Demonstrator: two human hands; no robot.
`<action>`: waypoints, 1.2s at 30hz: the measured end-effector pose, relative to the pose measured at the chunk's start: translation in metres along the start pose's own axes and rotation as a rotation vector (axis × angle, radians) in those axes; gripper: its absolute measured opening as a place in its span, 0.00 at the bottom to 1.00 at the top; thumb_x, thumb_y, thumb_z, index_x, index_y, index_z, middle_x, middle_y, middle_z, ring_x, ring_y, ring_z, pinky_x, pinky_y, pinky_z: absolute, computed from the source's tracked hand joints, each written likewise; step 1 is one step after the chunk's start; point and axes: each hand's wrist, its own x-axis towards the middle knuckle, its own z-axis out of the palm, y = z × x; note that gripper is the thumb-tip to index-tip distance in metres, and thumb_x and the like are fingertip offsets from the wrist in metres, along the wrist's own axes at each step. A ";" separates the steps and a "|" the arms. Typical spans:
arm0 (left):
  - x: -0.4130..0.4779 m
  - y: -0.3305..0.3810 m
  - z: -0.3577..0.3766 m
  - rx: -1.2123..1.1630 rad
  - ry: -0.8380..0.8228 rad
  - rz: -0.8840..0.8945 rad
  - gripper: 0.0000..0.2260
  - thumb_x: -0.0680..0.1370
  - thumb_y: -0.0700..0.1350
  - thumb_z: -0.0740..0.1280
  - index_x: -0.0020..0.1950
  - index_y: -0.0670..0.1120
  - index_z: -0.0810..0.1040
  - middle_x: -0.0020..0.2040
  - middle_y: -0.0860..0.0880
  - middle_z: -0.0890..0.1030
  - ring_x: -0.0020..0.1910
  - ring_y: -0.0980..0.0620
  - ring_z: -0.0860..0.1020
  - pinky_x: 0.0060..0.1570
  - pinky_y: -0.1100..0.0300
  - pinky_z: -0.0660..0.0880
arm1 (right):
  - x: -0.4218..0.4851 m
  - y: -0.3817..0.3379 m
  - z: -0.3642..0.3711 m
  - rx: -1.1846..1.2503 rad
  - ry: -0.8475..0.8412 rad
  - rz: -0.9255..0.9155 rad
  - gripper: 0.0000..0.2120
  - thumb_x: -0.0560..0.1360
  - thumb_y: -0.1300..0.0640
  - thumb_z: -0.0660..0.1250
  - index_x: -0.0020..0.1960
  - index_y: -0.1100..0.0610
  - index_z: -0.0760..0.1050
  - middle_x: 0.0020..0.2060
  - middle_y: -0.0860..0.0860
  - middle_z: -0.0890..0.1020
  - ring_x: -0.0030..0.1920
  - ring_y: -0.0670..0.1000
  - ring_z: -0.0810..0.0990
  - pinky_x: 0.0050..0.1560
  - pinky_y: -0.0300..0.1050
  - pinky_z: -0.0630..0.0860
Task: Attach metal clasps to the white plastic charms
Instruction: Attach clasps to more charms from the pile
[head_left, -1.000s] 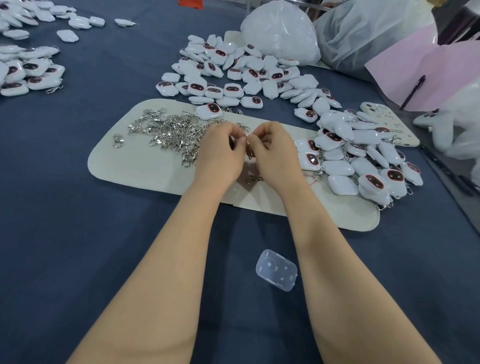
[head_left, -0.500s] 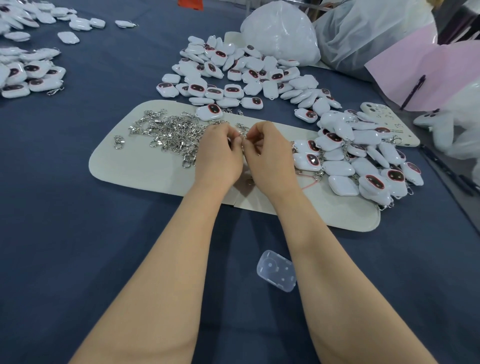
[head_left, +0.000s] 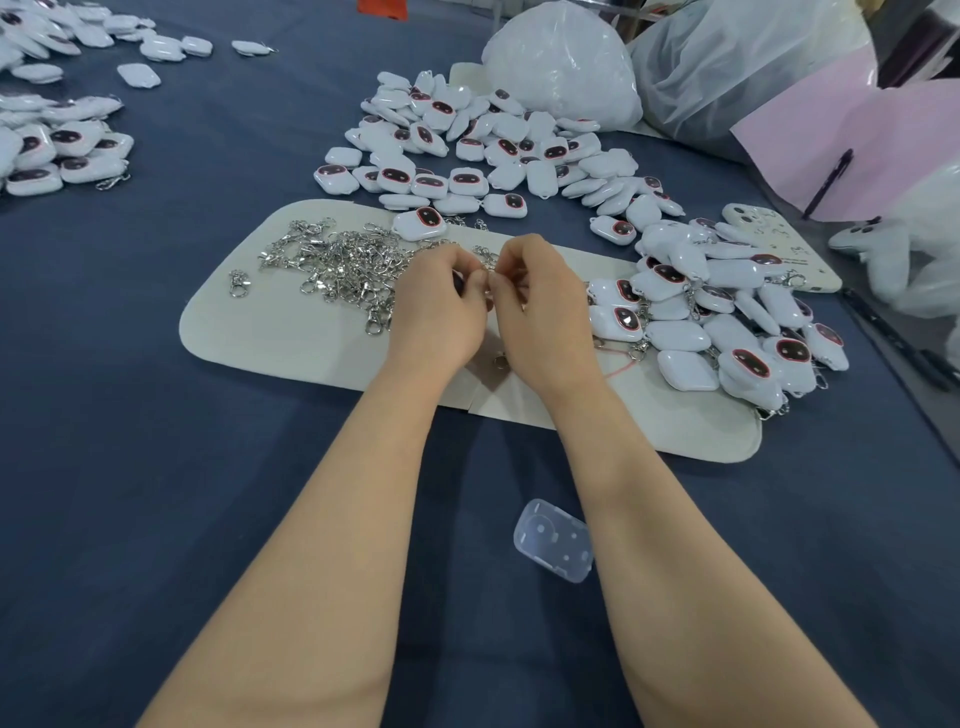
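Hands meet over the mat (head_left: 270, 338), mid-counter (head_left: 156, 467). We see the left hand (head_left: 436, 317) curled round a charm (head_left: 458, 281), mostly hidden. The right hand (head_left: 545, 322) has its fingers (head_left: 511, 270) pinched tight on a small piece (head_left: 490, 289) that we cannot make out. Loose clasps (head_left: 343, 265) lie just left of the hands, inside the mat's far edge. Finished charms (head_left: 727, 322) spill over its right edge. A clear case (head_left: 553, 540) sits between the forearms on open near counter.
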 end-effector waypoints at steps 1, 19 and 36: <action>0.000 0.001 -0.001 -0.028 -0.010 -0.016 0.05 0.78 0.40 0.63 0.44 0.48 0.75 0.36 0.53 0.78 0.40 0.50 0.78 0.42 0.65 0.69 | 0.000 0.000 0.000 0.001 -0.003 -0.005 0.03 0.75 0.67 0.62 0.47 0.62 0.72 0.41 0.52 0.75 0.42 0.52 0.73 0.44 0.40 0.69; -0.003 0.003 -0.007 -0.398 -0.086 -0.139 0.12 0.76 0.37 0.60 0.44 0.55 0.75 0.41 0.51 0.77 0.36 0.55 0.83 0.52 0.48 0.79 | 0.004 0.010 -0.005 0.127 0.032 0.149 0.06 0.76 0.66 0.62 0.45 0.56 0.69 0.39 0.56 0.80 0.36 0.55 0.76 0.43 0.48 0.75; -0.002 0.004 -0.004 -0.448 -0.104 -0.107 0.09 0.76 0.37 0.61 0.50 0.51 0.72 0.47 0.48 0.79 0.28 0.60 0.78 0.40 0.61 0.78 | 0.005 0.010 -0.004 0.116 0.046 0.178 0.07 0.76 0.65 0.62 0.44 0.55 0.69 0.39 0.54 0.79 0.38 0.55 0.77 0.46 0.53 0.77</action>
